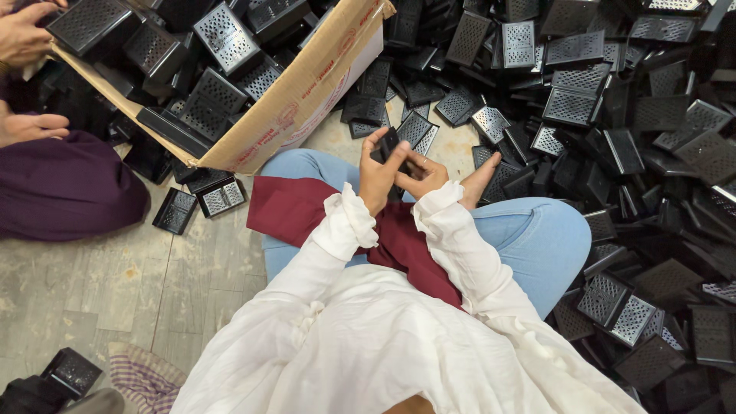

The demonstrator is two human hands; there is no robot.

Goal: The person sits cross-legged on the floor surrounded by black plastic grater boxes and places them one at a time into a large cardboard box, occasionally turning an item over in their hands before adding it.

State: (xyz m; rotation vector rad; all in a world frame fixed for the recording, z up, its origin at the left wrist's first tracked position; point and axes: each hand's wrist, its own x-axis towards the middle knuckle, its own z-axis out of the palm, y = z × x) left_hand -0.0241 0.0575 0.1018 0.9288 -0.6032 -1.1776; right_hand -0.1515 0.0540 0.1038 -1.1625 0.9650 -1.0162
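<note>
Head view | left hand [378, 178] and right hand [423, 178]: fingers together gripping one black part [388, 146] | one cardboard box [299, 107] beside

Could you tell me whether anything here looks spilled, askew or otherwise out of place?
Yes: black perforated parts lie strewn in a loose heap across the floor, and the cardboard box sits tilted, overfilled. Both hands hold one part.
</note>
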